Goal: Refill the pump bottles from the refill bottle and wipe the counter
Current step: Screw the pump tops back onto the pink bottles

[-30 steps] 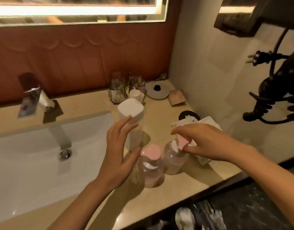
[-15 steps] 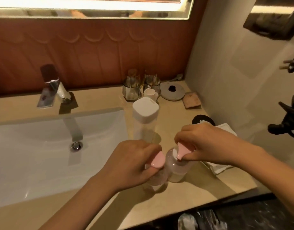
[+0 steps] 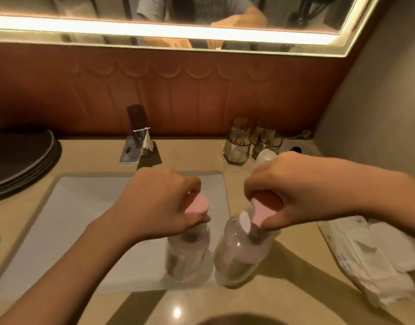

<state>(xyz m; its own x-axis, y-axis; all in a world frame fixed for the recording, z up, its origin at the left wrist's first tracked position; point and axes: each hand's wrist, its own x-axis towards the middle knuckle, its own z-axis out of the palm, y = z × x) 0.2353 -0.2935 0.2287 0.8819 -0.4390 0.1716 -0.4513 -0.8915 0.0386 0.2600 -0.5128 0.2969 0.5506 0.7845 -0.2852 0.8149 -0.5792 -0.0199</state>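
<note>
1. I see L hand (image 3: 159, 202) gripping pink pump (image 3: 197, 205) of L bottle (image 3: 190, 252), over sink (image 3: 84, 219) front-right corner.
2. R hand (image 3: 295, 191) grips R pump (image 3: 260, 215) of R bottle (image 3: 239, 252), just beside it, over surface (image 3: 295, 277).
3. Wipes pack (image 3: 370, 259) lies at far right.

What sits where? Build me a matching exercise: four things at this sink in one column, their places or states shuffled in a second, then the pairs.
1. left pump bottle
2. faucet
3. dark plates
4. wipes pack

A. right end of the counter
B. far left of the counter
C. held by its pink top in the left hand
D. behind the basin

Pairs: 1-C, 2-D, 3-B, 4-A
</note>
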